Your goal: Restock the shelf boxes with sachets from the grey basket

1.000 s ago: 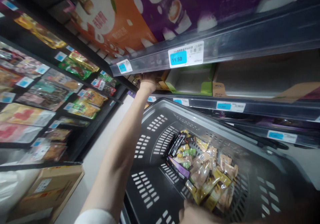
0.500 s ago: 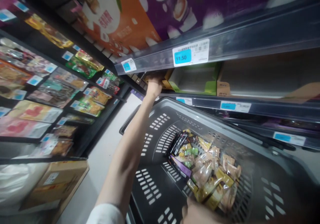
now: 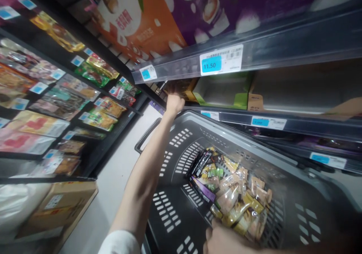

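Observation:
My left hand (image 3: 175,103) reaches to the lower shelf, at the front of a dark yellow-edged display box (image 3: 190,90); its fingers are hidden inside the box. Beneath my arm sits a dark grey shopping basket (image 3: 169,171) with slotted walls. In it lie several small snack packets (image 3: 229,197) in clear, gold, green and black wrappers, with a purple packet (image 3: 205,190) at their left side. Low in the view, over the near side of the basket, my right hand (image 3: 223,239) is closed with curled fingers; what it grips is hidden.
A green-edged open carton (image 3: 240,101) and a tan carton (image 3: 256,102) stand right of the box. Above runs a shelf edge with a price tag (image 3: 221,60) under orange and purple boxes. Bagged snacks (image 3: 107,108) fill the left rack; a cardboard box (image 3: 59,205) is below it.
My left hand has drawn back slightly from the display box, and more of its back shows. The view has shifted a little. My right hand stays over the basket.

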`<state>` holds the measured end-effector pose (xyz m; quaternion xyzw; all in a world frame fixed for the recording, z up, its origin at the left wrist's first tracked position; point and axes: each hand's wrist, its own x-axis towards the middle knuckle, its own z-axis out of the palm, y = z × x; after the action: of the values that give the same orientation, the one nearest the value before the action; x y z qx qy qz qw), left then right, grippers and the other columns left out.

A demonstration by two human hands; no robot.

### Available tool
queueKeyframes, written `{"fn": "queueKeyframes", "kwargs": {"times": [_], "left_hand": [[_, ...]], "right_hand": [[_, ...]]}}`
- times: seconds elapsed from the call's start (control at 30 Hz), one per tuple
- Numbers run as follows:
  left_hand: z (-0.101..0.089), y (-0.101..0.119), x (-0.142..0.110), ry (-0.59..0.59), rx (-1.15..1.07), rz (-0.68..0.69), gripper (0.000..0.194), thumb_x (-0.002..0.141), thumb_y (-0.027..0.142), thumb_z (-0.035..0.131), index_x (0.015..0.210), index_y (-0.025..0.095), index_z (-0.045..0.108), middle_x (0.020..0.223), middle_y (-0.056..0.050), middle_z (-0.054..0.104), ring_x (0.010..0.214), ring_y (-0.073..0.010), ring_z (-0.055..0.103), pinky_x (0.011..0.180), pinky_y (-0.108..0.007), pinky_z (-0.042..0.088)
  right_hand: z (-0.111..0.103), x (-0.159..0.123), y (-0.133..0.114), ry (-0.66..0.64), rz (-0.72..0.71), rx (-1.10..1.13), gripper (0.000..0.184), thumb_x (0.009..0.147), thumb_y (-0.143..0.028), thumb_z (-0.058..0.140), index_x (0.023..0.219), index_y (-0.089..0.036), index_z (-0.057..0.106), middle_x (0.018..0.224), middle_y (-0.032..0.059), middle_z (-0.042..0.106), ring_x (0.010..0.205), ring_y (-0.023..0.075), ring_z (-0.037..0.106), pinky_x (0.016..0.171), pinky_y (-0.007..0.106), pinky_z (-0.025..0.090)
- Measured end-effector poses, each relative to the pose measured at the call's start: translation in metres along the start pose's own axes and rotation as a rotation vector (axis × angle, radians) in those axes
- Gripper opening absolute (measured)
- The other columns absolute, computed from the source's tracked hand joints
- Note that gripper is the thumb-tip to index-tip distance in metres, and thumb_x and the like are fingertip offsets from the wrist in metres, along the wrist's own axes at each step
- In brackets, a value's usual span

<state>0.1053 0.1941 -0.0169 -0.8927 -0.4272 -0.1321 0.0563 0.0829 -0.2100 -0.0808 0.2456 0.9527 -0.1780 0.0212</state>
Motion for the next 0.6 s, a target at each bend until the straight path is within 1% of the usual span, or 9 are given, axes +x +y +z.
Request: {"fn": "queueKeyframes", "kwargs": {"times": [0.07,0.13,0.2,0.3,0.37,0.43,0.5,0.53,0.6], "left_hand": [[-0.002,-0.001,-0.008,-0.041,0.026,-0.005,0.086,0.077,0.005,0.05,0.161,0.011,0.033,0.164,-0.017,0.037,0.157,-0.0352,0.029,0.131,-0.049,0.028],[-0.005,-0.001,-0.012,-0.086,0.058,-0.002,0.091,0.076,0.003,0.052,0.163,0.012,0.029,0.167,-0.017,0.031,0.156,-0.0371,0.028,0.13,-0.05,0.03],[-0.007,0.003,-0.011,-0.121,0.088,-0.015,0.092,0.075,0.001,0.054,0.163,0.01,0.027,0.169,-0.02,0.026,0.157,-0.0403,0.025,0.13,-0.054,0.026],[-0.009,0.014,-0.006,-0.142,0.115,-0.063,0.091,0.076,0.001,0.056,0.162,0.005,0.026,0.169,-0.024,0.023,0.158,-0.0454,0.018,0.13,-0.063,0.014],[-0.009,0.022,-0.003,-0.13,0.117,-0.089,0.089,0.078,0.002,0.054,0.162,0.004,0.025,0.17,-0.023,0.021,0.159,-0.0446,0.015,0.13,-0.064,0.007],[-0.009,0.026,-0.002,-0.093,0.11,-0.076,0.087,0.08,0.002,0.049,0.163,0.006,0.024,0.171,-0.02,0.019,0.16,-0.0403,0.014,0.132,-0.06,0.006],[-0.009,0.025,-0.002,-0.073,0.096,-0.003,0.088,0.079,-0.001,0.046,0.163,0.006,0.023,0.172,-0.018,0.02,0.161,-0.0352,0.014,0.134,-0.05,0.009],[-0.009,0.023,-0.001,-0.082,0.086,0.04,0.089,0.077,-0.002,0.046,0.163,0.006,0.025,0.17,-0.017,0.024,0.161,-0.0334,0.017,0.134,-0.045,0.013],[-0.007,0.019,0.001,-0.122,0.063,0.099,0.087,0.073,-0.003,0.049,0.158,0.003,0.036,0.163,-0.019,0.039,0.156,-0.0328,0.031,0.131,-0.039,0.024]], "right_hand": [[-0.004,-0.003,0.0,-0.101,0.004,-0.003,0.023,0.091,-0.022,0.065,0.109,-0.019,0.079,0.075,0.0095,0.078,0.071,0.0268,0.076,0.071,0.043,0.062],[-0.007,-0.008,-0.002,-0.133,0.012,-0.005,0.023,0.09,-0.018,0.065,0.107,-0.015,0.08,0.079,0.0115,0.079,0.078,0.0271,0.077,0.074,0.042,0.062],[-0.01,-0.014,-0.004,-0.089,0.027,0.002,0.021,0.088,-0.018,0.066,0.103,-0.018,0.081,0.08,0.0117,0.079,0.079,0.0283,0.077,0.073,0.044,0.062],[-0.019,-0.024,-0.005,0.002,0.035,0.025,0.015,0.089,-0.021,0.068,0.094,-0.019,0.081,0.076,0.012,0.078,0.075,0.0298,0.076,0.068,0.046,0.062],[-0.027,-0.03,-0.003,0.001,0.005,0.054,0.013,0.09,-0.022,0.068,0.086,-0.019,0.08,0.073,0.0115,0.076,0.07,0.0299,0.075,0.064,0.047,0.06],[-0.035,-0.034,-0.001,-0.019,-0.033,0.088,0.013,0.088,-0.019,0.07,0.079,-0.02,0.078,0.07,0.0094,0.074,0.064,0.0282,0.072,0.062,0.046,0.059],[-0.04,-0.037,0.0,-0.017,-0.041,0.104,0.013,0.086,-0.017,0.072,0.074,-0.02,0.075,0.068,0.008,0.072,0.061,0.0268,0.07,0.063,0.046,0.057],[-0.041,-0.039,0.0,-0.01,-0.028,0.103,0.013,0.085,-0.016,0.074,0.073,-0.02,0.074,0.067,0.0077,0.072,0.061,0.0263,0.069,0.063,0.045,0.056],[-0.041,-0.04,-0.001,-0.008,0.003,0.098,0.015,0.085,-0.016,0.075,0.07,-0.019,0.072,0.067,0.0078,0.071,0.061,0.0252,0.069,0.064,0.045,0.056]]}}
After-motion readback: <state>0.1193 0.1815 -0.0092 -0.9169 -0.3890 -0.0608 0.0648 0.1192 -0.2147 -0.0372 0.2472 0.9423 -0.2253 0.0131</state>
